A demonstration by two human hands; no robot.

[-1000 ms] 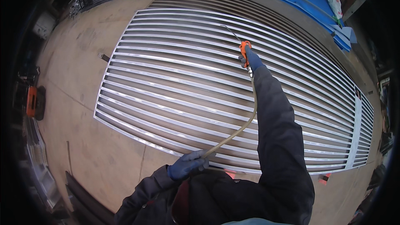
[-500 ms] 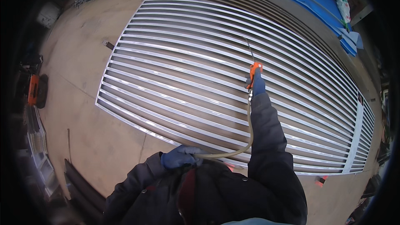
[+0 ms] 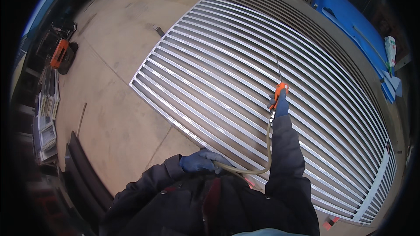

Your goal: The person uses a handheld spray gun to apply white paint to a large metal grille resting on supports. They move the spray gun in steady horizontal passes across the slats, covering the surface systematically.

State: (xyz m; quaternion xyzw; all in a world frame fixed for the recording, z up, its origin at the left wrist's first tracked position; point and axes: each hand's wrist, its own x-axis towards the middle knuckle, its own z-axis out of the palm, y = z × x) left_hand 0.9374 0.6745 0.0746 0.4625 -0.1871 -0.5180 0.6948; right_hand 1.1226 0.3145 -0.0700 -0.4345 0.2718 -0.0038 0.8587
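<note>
Gripping a tan hose (image 3: pixel 261 171) close to the body, the left hand (image 3: pixel 200 161), in a blue and grey glove, is closed around it just in front of the person's dark jacket (image 3: pixel 179 207). The hose curves right and upward to a metal fitting (image 3: pixel 272 116) at the base of an orange gun (image 3: pixel 280 92). The right hand (image 3: pixel 281 105), gloved alike, is stretched forward, fingers wrapped around the gun's handle; whether its trigger is pressed cannot be told. A thin metal nozzle (image 3: pixel 278 67) points away from the person, over the middle of a large panel of pale, shiny parallel bars (image 3: pixel 210 83) lying flat above a tan floor (image 3: pixel 118 126). Beyond that panel lies a dark slatted panel (image 3: pixel 291 15). Farther off, at the right, is bright blue sheeting (image 3: pixel 350 28), with a white bag (image 3: pixel 390 49) near its end.
</note>
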